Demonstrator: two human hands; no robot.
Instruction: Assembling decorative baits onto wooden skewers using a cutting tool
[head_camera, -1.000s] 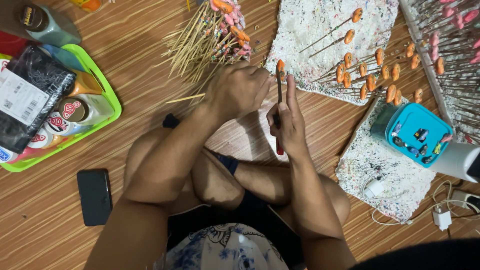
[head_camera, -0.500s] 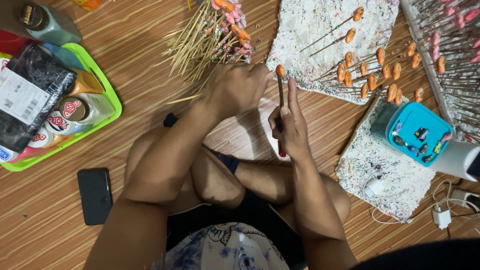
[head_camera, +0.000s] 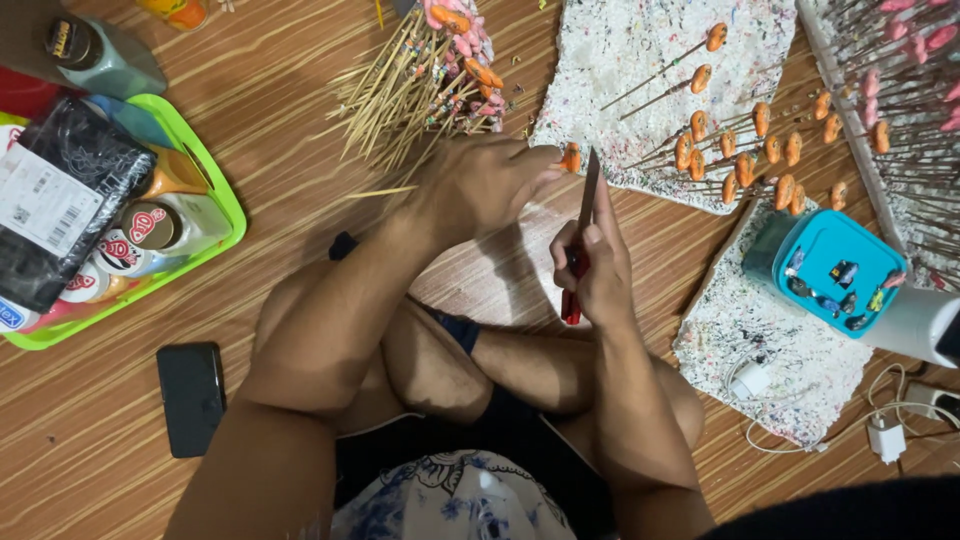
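hands (head_camera: 540, 220) lower; one knife (head_camera: 583, 215)

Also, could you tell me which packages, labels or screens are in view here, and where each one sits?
Black plastic package: in the green tray, upper left, with a white barcode label.
Glue bottles: in the tray, red-and-white round labels.
Phone: on the floor, lower left, dark screen.
Teal box: right, small stickers.
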